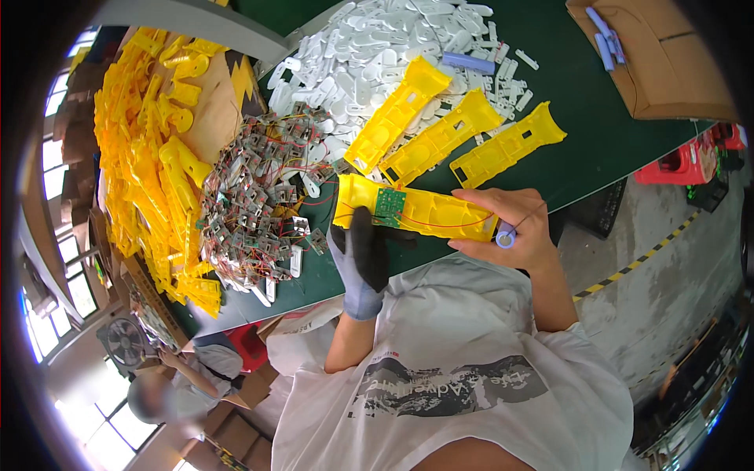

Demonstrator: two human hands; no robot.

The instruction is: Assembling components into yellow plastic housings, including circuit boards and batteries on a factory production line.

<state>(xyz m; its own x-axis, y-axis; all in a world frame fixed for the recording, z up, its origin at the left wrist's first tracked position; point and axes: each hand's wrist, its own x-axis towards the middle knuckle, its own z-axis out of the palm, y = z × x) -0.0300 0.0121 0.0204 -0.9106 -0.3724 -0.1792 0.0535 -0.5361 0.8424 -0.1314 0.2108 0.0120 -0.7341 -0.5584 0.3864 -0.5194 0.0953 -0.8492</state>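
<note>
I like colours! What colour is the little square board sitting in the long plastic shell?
Green. The circuit board sits in the yellow shell, clearest in the head view.

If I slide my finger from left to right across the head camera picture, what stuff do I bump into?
Stack of yellow shells → tangle of wired metal parts → gloved left hand → bare right hand → red crate.

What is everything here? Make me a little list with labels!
left hand: gloved, holds one end of the yellow shell
right hand: bare, holds the other end and a small cylinder
inside shell: green circuit board, red wires
table: green, three more yellow shells
piles: white parts, wired boards, yellow parts
box: cardboard box
</note>
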